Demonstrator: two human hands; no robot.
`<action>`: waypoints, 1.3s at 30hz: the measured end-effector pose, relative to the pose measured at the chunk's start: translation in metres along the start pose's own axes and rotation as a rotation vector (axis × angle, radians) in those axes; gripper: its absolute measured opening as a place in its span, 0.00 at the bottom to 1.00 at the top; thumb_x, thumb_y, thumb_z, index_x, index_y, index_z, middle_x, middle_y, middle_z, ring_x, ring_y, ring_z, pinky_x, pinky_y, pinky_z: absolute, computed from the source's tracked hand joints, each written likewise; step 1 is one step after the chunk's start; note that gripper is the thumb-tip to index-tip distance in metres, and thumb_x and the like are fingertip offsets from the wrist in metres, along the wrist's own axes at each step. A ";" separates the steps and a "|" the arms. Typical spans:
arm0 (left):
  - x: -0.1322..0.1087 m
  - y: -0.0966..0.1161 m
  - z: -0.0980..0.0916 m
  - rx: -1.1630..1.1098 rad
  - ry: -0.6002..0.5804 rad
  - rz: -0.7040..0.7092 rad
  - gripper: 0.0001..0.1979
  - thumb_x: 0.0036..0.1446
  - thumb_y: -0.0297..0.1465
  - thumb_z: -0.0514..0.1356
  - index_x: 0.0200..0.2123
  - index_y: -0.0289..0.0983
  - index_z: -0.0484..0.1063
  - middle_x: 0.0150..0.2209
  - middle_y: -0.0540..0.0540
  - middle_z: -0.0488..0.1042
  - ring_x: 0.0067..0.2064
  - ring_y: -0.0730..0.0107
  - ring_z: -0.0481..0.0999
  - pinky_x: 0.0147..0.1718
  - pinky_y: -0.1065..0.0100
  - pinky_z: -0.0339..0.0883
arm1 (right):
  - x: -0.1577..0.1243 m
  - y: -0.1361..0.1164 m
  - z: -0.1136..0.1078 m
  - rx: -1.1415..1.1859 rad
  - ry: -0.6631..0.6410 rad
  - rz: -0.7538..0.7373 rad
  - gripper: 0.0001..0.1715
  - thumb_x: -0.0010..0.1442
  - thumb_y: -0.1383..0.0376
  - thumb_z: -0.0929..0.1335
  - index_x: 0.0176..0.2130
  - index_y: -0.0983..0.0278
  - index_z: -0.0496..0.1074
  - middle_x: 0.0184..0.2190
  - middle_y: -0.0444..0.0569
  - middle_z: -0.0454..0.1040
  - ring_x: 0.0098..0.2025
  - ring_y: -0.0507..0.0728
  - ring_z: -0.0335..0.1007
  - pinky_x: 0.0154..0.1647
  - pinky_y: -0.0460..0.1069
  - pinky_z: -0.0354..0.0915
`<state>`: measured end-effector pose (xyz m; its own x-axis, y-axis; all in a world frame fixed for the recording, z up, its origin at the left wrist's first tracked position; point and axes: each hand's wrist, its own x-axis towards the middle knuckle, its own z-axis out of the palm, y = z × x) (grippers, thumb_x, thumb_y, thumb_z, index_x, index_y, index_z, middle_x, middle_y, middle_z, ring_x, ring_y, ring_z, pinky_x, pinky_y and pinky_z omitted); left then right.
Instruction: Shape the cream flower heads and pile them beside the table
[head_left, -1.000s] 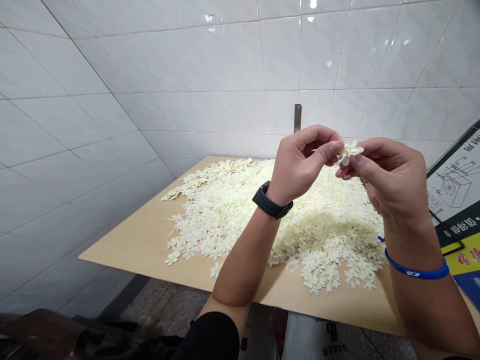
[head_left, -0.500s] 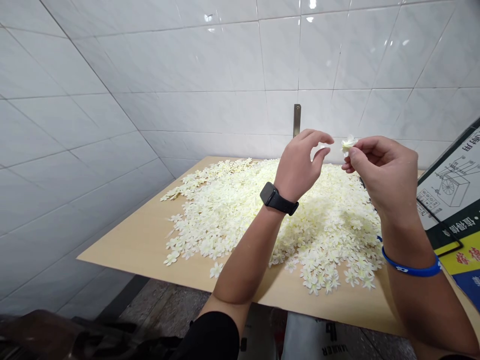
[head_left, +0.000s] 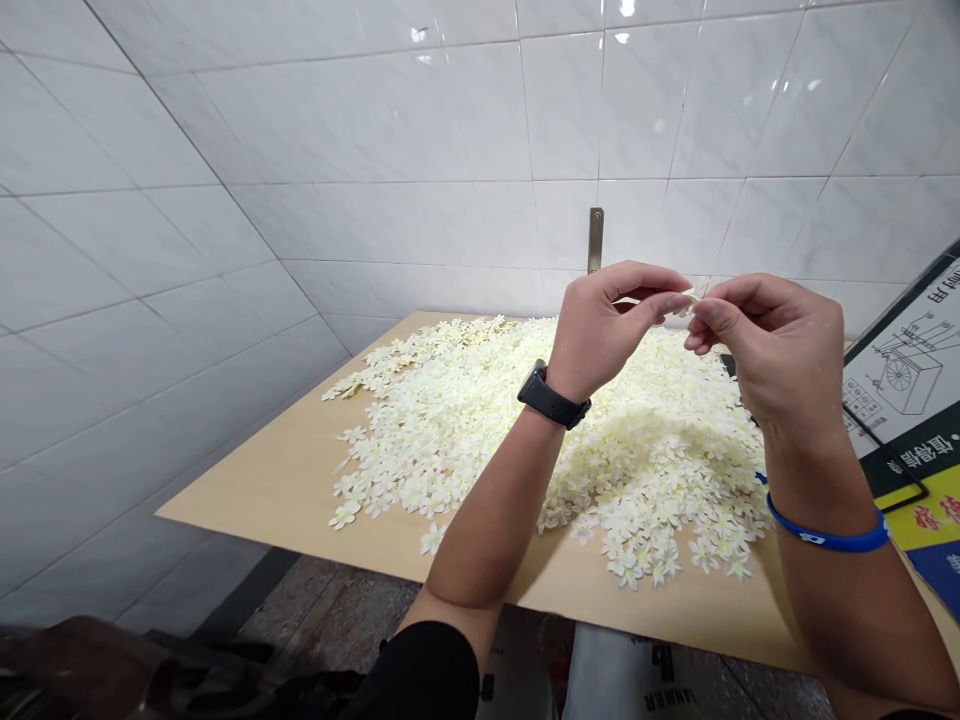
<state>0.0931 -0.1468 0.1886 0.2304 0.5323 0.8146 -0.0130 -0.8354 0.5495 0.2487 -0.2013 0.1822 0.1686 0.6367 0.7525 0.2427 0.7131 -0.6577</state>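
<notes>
Between my two hands, above the far part of the table, is a small white artificial flower (head_left: pixel 697 291). My left hand (head_left: pixel 611 318), with a black watch on its wrist, pinches the flower's left side between thumb and forefinger. On the other side, my right hand (head_left: pixel 776 340) grips it by thumb and fingertips; a blue band circles that wrist. The fingers cover much of the flower. Below both hands spreads a heap of loose white flowers with pale yellow centres (head_left: pixel 450 430).
The heap lies on a light brown tabletop (head_left: pixel 247 490) set against a white tiled wall (head_left: pixel 405 120). A metal strip (head_left: pixel 595 240) stands upright at the back. To the right leans a printed box or board (head_left: pixel 900 400). A pale bag (head_left: pixel 622 675) shows under the front edge.
My left hand has moved right and closed its thumb and forefinger on the flower. My right hand stays nearly in place, still gripping it.
</notes>
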 end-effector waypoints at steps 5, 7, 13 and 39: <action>0.000 0.000 -0.002 -0.025 -0.037 -0.012 0.06 0.62 0.35 0.67 0.39 0.39 0.81 0.38 0.48 0.83 0.38 0.74 0.82 0.39 0.72 0.79 | 0.001 0.002 0.000 0.025 -0.041 -0.021 0.10 0.59 0.55 0.76 0.32 0.58 0.78 0.23 0.42 0.75 0.25 0.52 0.73 0.26 0.50 0.74; 0.001 -0.002 -0.003 -0.044 -0.042 -0.010 0.08 0.62 0.37 0.67 0.39 0.39 0.81 0.38 0.48 0.83 0.38 0.74 0.82 0.38 0.71 0.79 | 0.001 0.000 0.001 0.017 -0.035 -0.052 0.10 0.56 0.56 0.77 0.34 0.57 0.78 0.27 0.42 0.77 0.27 0.53 0.74 0.27 0.51 0.75; 0.001 -0.004 -0.007 -0.093 -0.054 -0.037 0.10 0.62 0.40 0.66 0.40 0.41 0.81 0.34 0.49 0.82 0.36 0.74 0.82 0.36 0.69 0.79 | -0.006 -0.008 0.007 -0.043 0.073 -0.145 0.02 0.59 0.62 0.76 0.35 0.55 0.81 0.33 0.44 0.80 0.31 0.54 0.76 0.33 0.53 0.77; 0.004 -0.001 -0.018 -0.170 -0.059 -0.018 0.15 0.58 0.44 0.69 0.37 0.37 0.81 0.31 0.49 0.80 0.33 0.75 0.80 0.33 0.72 0.77 | 0.003 0.002 -0.007 -0.078 0.056 -0.059 0.05 0.61 0.63 0.73 0.32 0.60 0.76 0.24 0.42 0.72 0.25 0.51 0.69 0.27 0.49 0.67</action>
<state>0.0768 -0.1409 0.1946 0.2884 0.5343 0.7946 -0.1712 -0.7877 0.5918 0.2565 -0.1999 0.1836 0.2045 0.5750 0.7922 0.3274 0.7225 -0.6089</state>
